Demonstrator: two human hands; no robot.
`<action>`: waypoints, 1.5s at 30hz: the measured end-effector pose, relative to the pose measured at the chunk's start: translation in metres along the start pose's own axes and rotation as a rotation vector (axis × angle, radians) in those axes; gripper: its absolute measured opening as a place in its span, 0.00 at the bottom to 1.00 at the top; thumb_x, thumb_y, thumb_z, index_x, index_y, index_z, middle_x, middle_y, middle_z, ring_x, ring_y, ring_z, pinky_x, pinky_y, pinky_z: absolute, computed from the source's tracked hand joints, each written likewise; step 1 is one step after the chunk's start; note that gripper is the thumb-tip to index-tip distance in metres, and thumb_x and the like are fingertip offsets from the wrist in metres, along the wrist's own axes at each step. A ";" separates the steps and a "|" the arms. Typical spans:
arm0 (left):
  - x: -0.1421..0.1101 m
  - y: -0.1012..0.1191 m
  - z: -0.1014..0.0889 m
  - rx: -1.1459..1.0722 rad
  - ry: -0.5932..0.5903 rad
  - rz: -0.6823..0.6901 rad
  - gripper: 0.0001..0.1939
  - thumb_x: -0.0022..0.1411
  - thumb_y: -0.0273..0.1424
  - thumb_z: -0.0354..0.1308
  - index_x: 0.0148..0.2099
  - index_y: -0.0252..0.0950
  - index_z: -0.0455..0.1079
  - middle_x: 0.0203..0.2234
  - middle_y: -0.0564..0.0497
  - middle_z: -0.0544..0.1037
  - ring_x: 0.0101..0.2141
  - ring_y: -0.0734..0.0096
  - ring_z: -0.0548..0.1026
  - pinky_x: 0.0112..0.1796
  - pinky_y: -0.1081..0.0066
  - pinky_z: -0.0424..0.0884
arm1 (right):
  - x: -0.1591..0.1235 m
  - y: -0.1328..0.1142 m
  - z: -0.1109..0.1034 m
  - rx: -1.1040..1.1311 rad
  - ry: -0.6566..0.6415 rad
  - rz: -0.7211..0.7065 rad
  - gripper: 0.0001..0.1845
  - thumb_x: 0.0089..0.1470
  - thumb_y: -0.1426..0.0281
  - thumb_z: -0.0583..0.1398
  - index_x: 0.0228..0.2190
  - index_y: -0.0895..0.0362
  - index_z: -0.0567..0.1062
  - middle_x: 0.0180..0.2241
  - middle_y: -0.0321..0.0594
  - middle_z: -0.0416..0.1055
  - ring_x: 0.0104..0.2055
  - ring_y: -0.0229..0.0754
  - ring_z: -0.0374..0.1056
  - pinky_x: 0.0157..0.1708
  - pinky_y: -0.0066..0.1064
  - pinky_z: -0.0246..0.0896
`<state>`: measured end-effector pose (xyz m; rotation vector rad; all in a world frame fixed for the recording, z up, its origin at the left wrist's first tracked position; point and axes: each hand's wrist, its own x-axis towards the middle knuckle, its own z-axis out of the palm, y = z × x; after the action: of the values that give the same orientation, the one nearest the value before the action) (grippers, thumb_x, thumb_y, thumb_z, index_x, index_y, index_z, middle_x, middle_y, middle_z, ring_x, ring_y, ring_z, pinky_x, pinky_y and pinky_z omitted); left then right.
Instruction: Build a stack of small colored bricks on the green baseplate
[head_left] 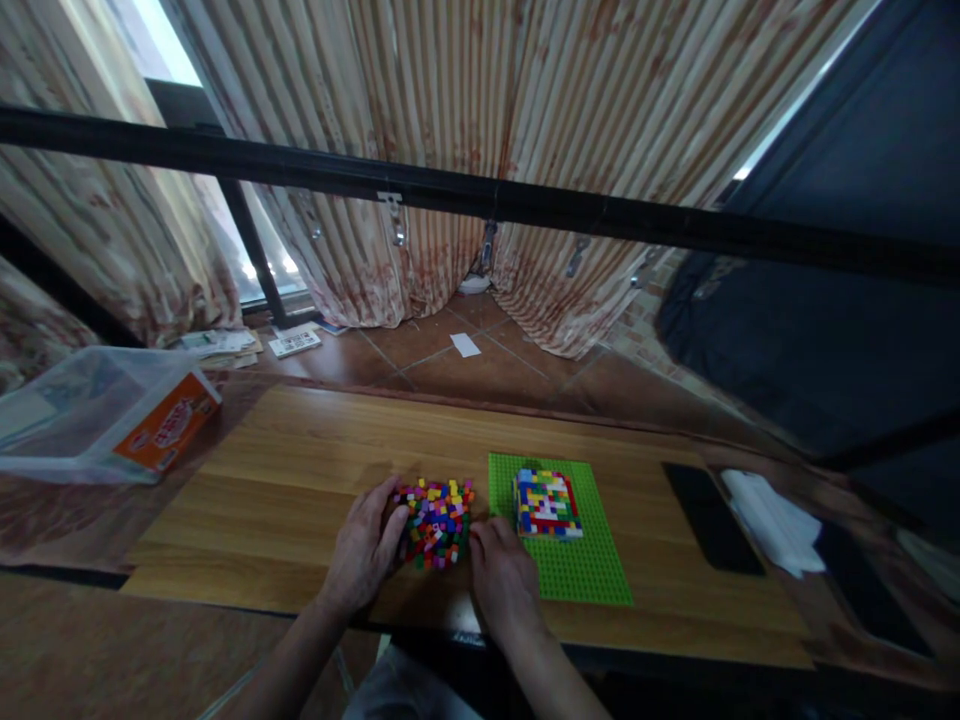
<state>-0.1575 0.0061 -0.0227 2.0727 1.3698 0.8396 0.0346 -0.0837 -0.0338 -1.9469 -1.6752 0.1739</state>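
A heap of small multicoloured toy bricks (436, 525) lies on the wooden table between my hands. My left hand (366, 545) rests along the heap's left side, thumb and fingers apart, touching bricks at the edge. At the heap's right side is my right hand (504, 578), its fingers bent and drawn together; whatever their tips may hold is hidden. Just right of it lies a green studded baseplate (581, 570). On the baseplate's upper part sits a blocky build of many-coloured bricks (547, 503), with a red, white, blue and yellow top.
The wooden table (300, 440) spans the front. A clear plastic bin (82, 400) with an orange label stands left. A dark flat phone-like slab (712, 515) and a white cloth or paper (772, 520) lie right. A black metal bar (450, 185) crosses beyond the table.
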 end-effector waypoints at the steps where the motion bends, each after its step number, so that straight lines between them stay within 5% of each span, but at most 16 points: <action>1: 0.000 0.000 0.000 0.005 -0.001 -0.002 0.25 0.67 0.41 0.45 0.60 0.34 0.64 0.51 0.41 0.75 0.52 0.57 0.73 0.54 0.54 0.69 | 0.000 -0.001 -0.001 0.025 0.015 0.008 0.13 0.60 0.74 0.52 0.34 0.54 0.76 0.34 0.42 0.73 0.34 0.42 0.71 0.34 0.31 0.66; 9: 0.002 -0.007 0.003 0.033 0.035 0.028 0.24 0.67 0.41 0.46 0.58 0.36 0.66 0.50 0.42 0.76 0.51 0.57 0.73 0.53 0.55 0.70 | -0.015 0.003 -0.042 0.361 0.132 0.118 0.12 0.62 0.67 0.53 0.35 0.54 0.77 0.32 0.40 0.76 0.32 0.40 0.72 0.33 0.29 0.66; 16: 0.003 -0.010 0.003 0.043 0.036 0.046 0.23 0.66 0.42 0.46 0.57 0.36 0.67 0.49 0.43 0.77 0.50 0.57 0.75 0.52 0.56 0.72 | -0.006 0.058 -0.083 0.522 0.288 0.383 0.17 0.56 0.57 0.58 0.38 0.56 0.78 0.35 0.43 0.78 0.35 0.44 0.74 0.37 0.34 0.69; 22: 0.003 -0.013 0.002 0.075 0.044 0.062 0.24 0.67 0.43 0.46 0.57 0.36 0.67 0.50 0.43 0.76 0.51 0.57 0.74 0.52 0.56 0.72 | 0.025 0.093 -0.088 0.610 0.397 0.433 0.18 0.53 0.55 0.60 0.35 0.58 0.78 0.34 0.45 0.77 0.36 0.44 0.72 0.37 0.35 0.67; 31: 0.004 -0.016 0.005 0.087 0.058 0.050 0.24 0.66 0.44 0.45 0.56 0.37 0.68 0.49 0.44 0.78 0.49 0.57 0.76 0.50 0.55 0.74 | 0.060 0.113 -0.074 0.695 0.337 0.338 0.17 0.45 0.54 0.65 0.29 0.55 0.81 0.40 0.45 0.75 0.45 0.46 0.70 0.44 0.39 0.66; 45: 0.007 -0.016 0.006 0.135 0.075 0.084 0.23 0.65 0.43 0.46 0.55 0.37 0.69 0.47 0.44 0.78 0.48 0.57 0.76 0.49 0.57 0.75 | 0.073 0.117 -0.088 0.688 0.083 0.326 0.16 0.45 0.56 0.64 0.28 0.56 0.81 0.31 0.41 0.79 0.35 0.45 0.73 0.40 0.38 0.67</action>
<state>-0.1609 0.0178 -0.0361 2.2355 1.4225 0.8893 0.1916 -0.0506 0.0015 -1.6349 -1.0338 0.6838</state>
